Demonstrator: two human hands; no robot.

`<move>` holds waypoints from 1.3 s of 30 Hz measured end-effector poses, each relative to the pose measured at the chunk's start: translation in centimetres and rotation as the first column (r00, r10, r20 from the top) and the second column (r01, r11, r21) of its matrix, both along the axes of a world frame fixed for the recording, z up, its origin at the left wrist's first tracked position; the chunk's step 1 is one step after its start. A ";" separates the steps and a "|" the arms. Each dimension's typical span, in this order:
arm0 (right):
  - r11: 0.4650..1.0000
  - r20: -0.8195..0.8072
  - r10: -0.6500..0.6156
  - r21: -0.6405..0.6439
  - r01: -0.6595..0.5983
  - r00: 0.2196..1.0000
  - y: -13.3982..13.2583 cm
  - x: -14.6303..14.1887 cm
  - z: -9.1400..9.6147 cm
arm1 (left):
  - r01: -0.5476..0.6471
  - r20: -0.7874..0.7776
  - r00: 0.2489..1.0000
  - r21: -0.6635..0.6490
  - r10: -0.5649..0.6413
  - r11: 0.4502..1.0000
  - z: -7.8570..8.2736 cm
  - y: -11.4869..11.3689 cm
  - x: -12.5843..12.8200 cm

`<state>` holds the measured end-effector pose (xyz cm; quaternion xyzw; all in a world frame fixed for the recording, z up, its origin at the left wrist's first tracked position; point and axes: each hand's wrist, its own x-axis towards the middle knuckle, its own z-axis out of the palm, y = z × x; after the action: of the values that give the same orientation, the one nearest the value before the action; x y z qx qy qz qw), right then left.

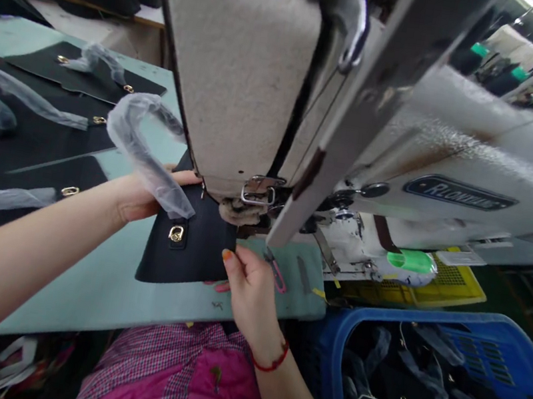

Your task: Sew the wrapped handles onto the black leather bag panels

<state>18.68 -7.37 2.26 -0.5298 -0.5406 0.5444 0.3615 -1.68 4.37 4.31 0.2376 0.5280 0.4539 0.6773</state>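
A black bag panel (pixel 195 249) with a gold ring fitting and a plastic-wrapped handle (pixel 146 147) lies under the head of a beige sewing machine (pixel 247 68). My left hand (pixel 145 197) grips the panel's left edge near the handle, fingers curled on it. My right hand (pixel 250 284) presses the panel's right edge beside the presser foot (pixel 257 195), fingers closed on the fabric. Pink-handled snips (pixel 277 274) lie just right of that hand.
More black panels (pixel 28 135) with wrapped handles are stacked on the pale green table (pixel 95 287) at the left. A blue crate (pixel 501 344) of finished black pieces sits low right, a yellow tray (pixel 454 290) behind it. The machine body fills the upper right.
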 end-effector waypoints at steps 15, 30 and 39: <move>0.984 -0.343 0.039 -0.152 -0.096 0.939 -1.7 0.6 0.3 | -0.170 0.308 0.940 0.041 0.150 0.985 -3.4 -15.3 7.3; 0.976 -0.376 -0.049 -0.214 -0.035 0.925 -3.5 0.9 0.8 | -0.200 0.146 0.961 -0.219 0.235 0.955 -3.6 -14.6 6.7; 0.950 -0.498 -0.137 -0.311 -0.029 0.856 -2.9 -0.1 0.2 | -0.138 0.228 0.958 -0.173 0.176 0.975 -3.5 -14.5 6.7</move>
<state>18.56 -10.26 2.42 -0.4300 -0.3178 0.7328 0.4208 5.07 -10.11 0.84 0.0841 0.4927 0.4894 0.7146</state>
